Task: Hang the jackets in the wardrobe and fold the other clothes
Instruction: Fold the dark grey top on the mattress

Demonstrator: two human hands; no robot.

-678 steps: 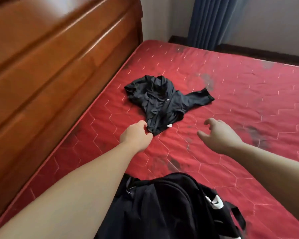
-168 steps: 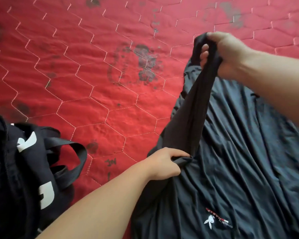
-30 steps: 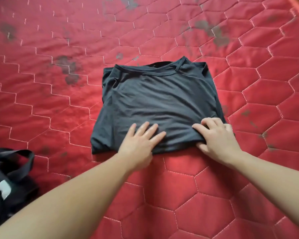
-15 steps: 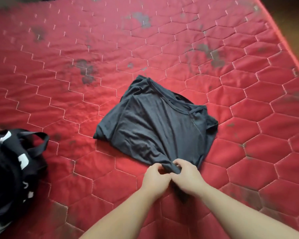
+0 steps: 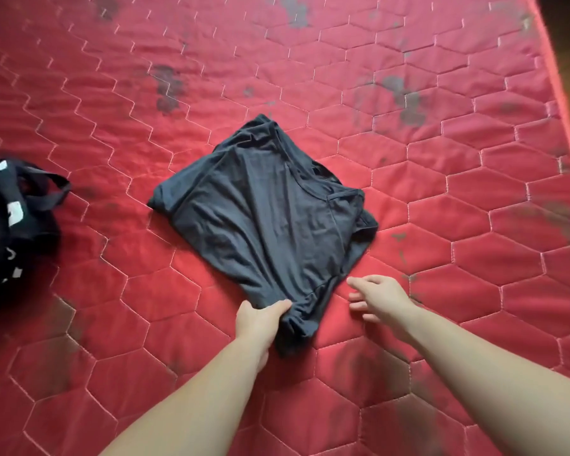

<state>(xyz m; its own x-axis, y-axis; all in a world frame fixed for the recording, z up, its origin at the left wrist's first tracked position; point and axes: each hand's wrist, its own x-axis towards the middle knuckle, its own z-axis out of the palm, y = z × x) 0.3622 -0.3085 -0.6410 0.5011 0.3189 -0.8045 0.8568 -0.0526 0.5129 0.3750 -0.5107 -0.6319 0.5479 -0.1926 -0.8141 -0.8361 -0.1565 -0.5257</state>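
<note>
a: the dark grey t-shirt [image 5: 264,222] is folded into a rough square and lies near the middle of the red quilted mattress [image 5: 441,159], turned like a diamond toward you. your left hand [image 5: 260,319] grips its nearest corner, thumb on top and fingers curled under the cloth.

b: and the other hand?

a: your right hand [image 5: 377,297] is just beside the lower right edge, fingers spread and relaxed, holding nothing. i cannot tell if it touches the fabric.

b: so what can go wrong from here?

a: you hold only one corner — if you pull or lift from this point, i think the layers will slide apart and the fold will open. the cloth looks thin and soft, and it already bunches under your thumb.

b: anything on the far side?

a: yes, at the right corner the collar and inner layers stick out a little, so a drag over the quilted seams may catch them and make this worse. better to support it with both hands, i judge.

b: and around it?

a: the black bag [image 5: 14,218] lies well apart at the left. the mattress edge is far at the right — no danger from these.
</note>
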